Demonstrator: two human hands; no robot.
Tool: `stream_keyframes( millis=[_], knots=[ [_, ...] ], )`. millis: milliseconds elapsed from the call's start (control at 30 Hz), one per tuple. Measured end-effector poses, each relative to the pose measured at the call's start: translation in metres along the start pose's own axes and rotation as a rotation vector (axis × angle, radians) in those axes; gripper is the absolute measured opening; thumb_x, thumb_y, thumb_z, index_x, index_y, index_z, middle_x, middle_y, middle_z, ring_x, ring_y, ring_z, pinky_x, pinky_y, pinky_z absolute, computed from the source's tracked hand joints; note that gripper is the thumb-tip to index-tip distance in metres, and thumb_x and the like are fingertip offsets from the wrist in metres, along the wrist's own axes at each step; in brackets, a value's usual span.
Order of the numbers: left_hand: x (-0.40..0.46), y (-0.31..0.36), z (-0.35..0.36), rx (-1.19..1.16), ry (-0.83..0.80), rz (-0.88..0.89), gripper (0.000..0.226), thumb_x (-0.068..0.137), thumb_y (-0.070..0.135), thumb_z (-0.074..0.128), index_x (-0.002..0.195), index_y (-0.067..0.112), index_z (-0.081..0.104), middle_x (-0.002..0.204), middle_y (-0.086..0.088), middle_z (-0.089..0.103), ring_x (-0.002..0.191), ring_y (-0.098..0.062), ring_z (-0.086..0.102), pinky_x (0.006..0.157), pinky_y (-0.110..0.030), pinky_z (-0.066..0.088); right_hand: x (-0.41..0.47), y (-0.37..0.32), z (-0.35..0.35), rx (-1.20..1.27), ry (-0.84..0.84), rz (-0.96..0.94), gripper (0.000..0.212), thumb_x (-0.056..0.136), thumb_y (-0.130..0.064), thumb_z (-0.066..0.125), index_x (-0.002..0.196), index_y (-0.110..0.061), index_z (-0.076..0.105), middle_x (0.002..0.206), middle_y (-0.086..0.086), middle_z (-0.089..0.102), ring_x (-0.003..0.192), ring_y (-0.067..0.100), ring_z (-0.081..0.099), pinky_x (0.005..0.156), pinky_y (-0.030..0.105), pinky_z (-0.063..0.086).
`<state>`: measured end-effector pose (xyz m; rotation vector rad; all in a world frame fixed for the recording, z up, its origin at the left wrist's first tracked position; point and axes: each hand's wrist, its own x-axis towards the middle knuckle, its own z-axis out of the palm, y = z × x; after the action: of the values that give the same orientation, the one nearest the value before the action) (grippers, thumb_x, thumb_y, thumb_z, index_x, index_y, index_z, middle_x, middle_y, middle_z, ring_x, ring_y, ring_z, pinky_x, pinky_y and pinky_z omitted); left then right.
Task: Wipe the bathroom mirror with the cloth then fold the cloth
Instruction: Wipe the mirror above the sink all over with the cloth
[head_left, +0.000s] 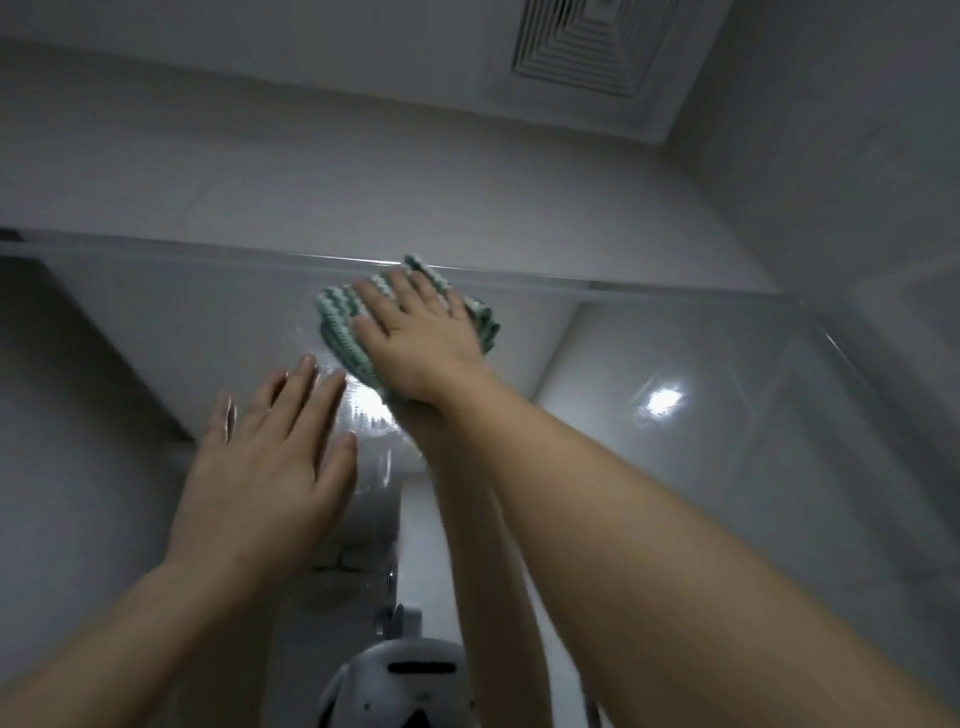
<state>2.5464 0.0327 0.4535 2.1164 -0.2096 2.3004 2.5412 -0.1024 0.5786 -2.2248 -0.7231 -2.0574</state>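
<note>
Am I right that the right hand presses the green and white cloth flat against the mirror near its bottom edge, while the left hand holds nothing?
Not quite. In the head view the right hand presses the cloth against the mirror near its top edge, not the bottom. The left hand indeed holds nothing.

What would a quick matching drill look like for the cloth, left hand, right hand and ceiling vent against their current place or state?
Things:
1. cloth
2. left hand
3. right hand
4. ceiling vent

States:
A. flat on the cloth, fingers straight
B. top right, above the wall
C. green and white, against the mirror's top edge
D. spread, holding nothing

Pairs: 1-C, 2-D, 3-A, 4-B
</note>
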Motion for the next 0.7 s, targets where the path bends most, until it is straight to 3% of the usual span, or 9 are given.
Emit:
stream_keyframes(
  millis=[133, 233, 433, 500, 700],
  knots=[
    [0.0, 0.001, -0.004, -0.056, -0.024, -0.01, 0.073, 0.082, 0.06, -0.001, 0.149, 0.031, 0.007, 0.156, 0.009, 0.001, 0.142, -0.007, 0.002, 0.115, -0.039, -0.001, -0.027, 0.066, -0.018, -0.053, 0.038, 0.146, 0.051, 0.1, -0.048, 0.018, 0.149, -0.036, 0.013, 0.159, -0.005, 0.002, 0.146, 0.011, 0.0, 0.118, 0.039, -0.002],
    [0.0, 0.005, -0.006, -0.059, -0.04, -0.021, 0.076, 0.081, 0.059, -0.001, 0.15, 0.029, 0.01, 0.157, 0.006, 0.005, 0.144, -0.014, 0.007, 0.116, -0.042, 0.0, -0.058, 0.103, -0.027, -0.073, 0.072, 0.267, 0.051, 0.1, -0.047, 0.018, 0.15, -0.034, 0.013, 0.159, -0.004, 0.005, 0.146, 0.013, 0.001, 0.118, 0.04, -0.001],
    [-0.002, 0.007, -0.009, -0.049, -0.065, -0.015, 0.067, 0.089, 0.05, 0.009, 0.15, 0.024, 0.015, 0.158, -0.003, 0.011, 0.144, -0.023, 0.011, 0.116, -0.049, 0.005, -0.092, 0.076, -0.021, 0.002, 0.078, 0.597, 0.052, 0.101, -0.042, 0.016, 0.151, -0.03, 0.007, 0.159, 0.003, -0.004, 0.146, 0.021, -0.007, 0.116, 0.046, -0.009],
    [-0.002, 0.007, -0.009, -0.048, -0.09, -0.006, 0.067, 0.089, 0.05, 0.008, 0.15, 0.024, 0.012, 0.158, -0.003, 0.008, 0.145, -0.023, 0.009, 0.116, -0.049, 0.005, -0.092, 0.042, -0.011, 0.005, 0.096, 0.576, 0.052, 0.101, -0.04, 0.016, 0.151, -0.028, 0.007, 0.159, 0.006, -0.004, 0.146, 0.023, -0.007, 0.116, 0.047, -0.01],
    [0.0, 0.003, -0.007, 0.02, -0.107, 0.01, 0.057, 0.1, 0.038, 0.022, 0.151, 0.019, 0.008, 0.159, -0.003, 0.001, 0.145, -0.024, 0.005, 0.115, -0.05, 0.006, -0.115, -0.051, 0.022, -0.005, 0.084, 0.274, 0.052, 0.101, -0.042, 0.016, 0.151, -0.031, 0.004, 0.159, 0.005, -0.007, 0.145, 0.02, -0.012, 0.116, 0.045, -0.012]
  ],
)
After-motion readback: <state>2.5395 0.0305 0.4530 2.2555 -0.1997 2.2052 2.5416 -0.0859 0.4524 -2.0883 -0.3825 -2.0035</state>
